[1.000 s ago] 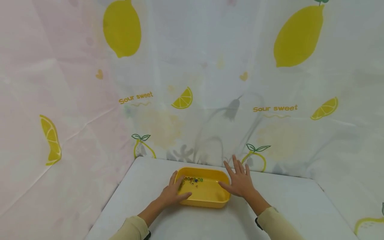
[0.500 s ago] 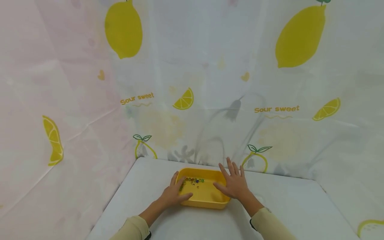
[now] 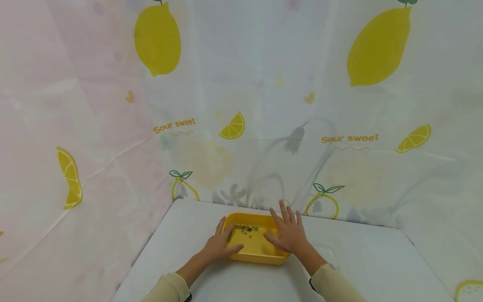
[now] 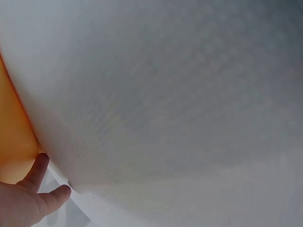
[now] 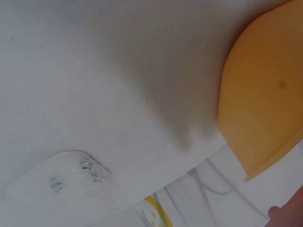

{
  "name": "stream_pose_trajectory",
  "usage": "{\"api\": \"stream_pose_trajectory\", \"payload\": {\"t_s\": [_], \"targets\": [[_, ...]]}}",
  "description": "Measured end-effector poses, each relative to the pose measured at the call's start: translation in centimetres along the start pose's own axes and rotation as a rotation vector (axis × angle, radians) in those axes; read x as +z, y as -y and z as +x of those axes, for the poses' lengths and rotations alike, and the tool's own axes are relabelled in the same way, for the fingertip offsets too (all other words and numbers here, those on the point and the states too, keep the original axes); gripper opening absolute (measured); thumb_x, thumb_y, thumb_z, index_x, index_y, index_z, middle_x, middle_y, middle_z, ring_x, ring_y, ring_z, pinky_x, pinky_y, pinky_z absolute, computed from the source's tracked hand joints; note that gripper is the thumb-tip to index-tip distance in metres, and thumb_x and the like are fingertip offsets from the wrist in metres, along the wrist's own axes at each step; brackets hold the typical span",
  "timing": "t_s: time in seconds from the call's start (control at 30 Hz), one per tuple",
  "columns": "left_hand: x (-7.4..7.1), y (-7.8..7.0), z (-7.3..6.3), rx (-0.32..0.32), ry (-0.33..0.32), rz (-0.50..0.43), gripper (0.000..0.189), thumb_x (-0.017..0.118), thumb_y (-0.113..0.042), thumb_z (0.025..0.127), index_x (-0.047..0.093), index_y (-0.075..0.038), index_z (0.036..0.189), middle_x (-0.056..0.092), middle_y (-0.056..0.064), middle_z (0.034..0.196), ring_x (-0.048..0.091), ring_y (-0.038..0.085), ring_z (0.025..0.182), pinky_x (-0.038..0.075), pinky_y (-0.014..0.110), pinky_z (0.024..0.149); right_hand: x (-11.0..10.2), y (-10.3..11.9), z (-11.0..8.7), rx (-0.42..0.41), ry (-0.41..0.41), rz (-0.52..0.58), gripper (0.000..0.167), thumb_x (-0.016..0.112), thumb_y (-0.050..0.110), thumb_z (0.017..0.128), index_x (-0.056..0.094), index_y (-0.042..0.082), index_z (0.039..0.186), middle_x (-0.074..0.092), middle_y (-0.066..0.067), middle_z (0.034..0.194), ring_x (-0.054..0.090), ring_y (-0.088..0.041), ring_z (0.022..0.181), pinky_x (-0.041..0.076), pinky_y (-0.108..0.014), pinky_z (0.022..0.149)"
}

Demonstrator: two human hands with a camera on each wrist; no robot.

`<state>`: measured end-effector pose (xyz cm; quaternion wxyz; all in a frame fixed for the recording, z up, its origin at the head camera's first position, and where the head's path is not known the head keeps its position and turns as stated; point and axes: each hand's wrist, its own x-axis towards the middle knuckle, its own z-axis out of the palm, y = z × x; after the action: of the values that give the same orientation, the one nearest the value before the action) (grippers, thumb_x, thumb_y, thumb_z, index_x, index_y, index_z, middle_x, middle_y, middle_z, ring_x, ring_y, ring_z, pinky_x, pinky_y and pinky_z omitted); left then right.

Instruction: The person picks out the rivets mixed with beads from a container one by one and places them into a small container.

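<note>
A yellow rectangular tray point(image 3: 260, 251) lies on the table, holding a row of several small, shiny, coloured balls point(image 3: 250, 229) along its back wall. A few tiny metallic bits point(image 3: 250, 237) lie on its floor near them. My left hand point(image 3: 219, 245) is at the tray's left end with fingers spread and the thumb over the near rim; its fingers partly cover the left wall. Its fingertips point(image 4: 42, 158) are beside the tray's outer side in the left wrist view. Over the right end of the tray is my right hand point(image 3: 290, 235), its fingers straight and spread, holding nothing.
A clear, see-through piece point(image 5: 61, 182) lies on the white table point(image 3: 370, 260) to the right of the tray, faint in the head view. Behind the table hangs a lemon-print curtain point(image 3: 271, 167), which also runs along both sides.
My right hand has moved left, further over the tray's right end. The left hand has stayed at the tray's left end. The whole head view has shifted slightly.
</note>
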<state>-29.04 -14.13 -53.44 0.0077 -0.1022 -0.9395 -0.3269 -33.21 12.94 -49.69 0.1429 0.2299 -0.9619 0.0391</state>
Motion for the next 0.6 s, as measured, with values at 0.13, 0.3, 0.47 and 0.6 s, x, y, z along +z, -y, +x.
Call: {"api": "stream_pose_trajectory", "payload": {"t_s": [0.13, 0.3, 0.47, 0.6], "targets": [[0.1, 0.3, 0.1, 0.004, -0.006, -0.002, 0.085, 0.067, -0.057, 0.085, 0.039, -0.011, 0.151, 0.010, 0.023, 0.163, 0.060, 0.043, 0.107, 0.046, 0.063, 0.093, 0.5, 0.4, 0.0, -0.019, -0.005, 0.020, 0.084, 0.056, 0.067, 0.087, 0.037, 0.020, 0.154, 0.014, -0.018, 0.165, 0.029, -0.043, 0.145, 0.021, -0.066, 0.113], [0.1, 0.6, 0.1, 0.008, -0.011, -0.008, 0.085, 0.066, -0.059, 0.086, 0.039, -0.012, 0.151, 0.010, 0.023, 0.163, 0.060, 0.044, 0.109, 0.046, 0.063, 0.093, 1.0, 1.1, 0.1, -0.042, -0.028, 0.048, 0.083, 0.057, 0.065, 0.087, 0.039, 0.019, 0.153, 0.016, -0.018, 0.164, 0.031, -0.044, 0.144, 0.022, -0.067, 0.113], [0.1, 0.7, 0.2, 0.025, -0.004, -0.015, 0.085, 0.065, -0.059, 0.086, 0.038, -0.012, 0.152, 0.010, 0.024, 0.163, 0.061, 0.043, 0.107, 0.048, 0.062, 0.092, 1.0, 1.7, 0.3, -0.071, -0.021, 0.068, 0.084, 0.059, 0.065, 0.086, 0.038, 0.019, 0.153, 0.017, -0.018, 0.164, 0.032, -0.044, 0.143, 0.023, -0.067, 0.112], [-0.1, 0.5, 0.1, 0.022, -0.006, 0.005, 0.084, 0.064, -0.059, 0.086, 0.039, -0.012, 0.151, 0.011, 0.025, 0.162, 0.061, 0.044, 0.106, 0.048, 0.062, 0.091, 0.8, 2.2, 0.5, -0.087, -0.011, 0.063, 0.083, 0.057, 0.065, 0.087, 0.036, 0.020, 0.154, 0.016, -0.018, 0.165, 0.032, -0.043, 0.144, 0.024, -0.066, 0.112]]}}
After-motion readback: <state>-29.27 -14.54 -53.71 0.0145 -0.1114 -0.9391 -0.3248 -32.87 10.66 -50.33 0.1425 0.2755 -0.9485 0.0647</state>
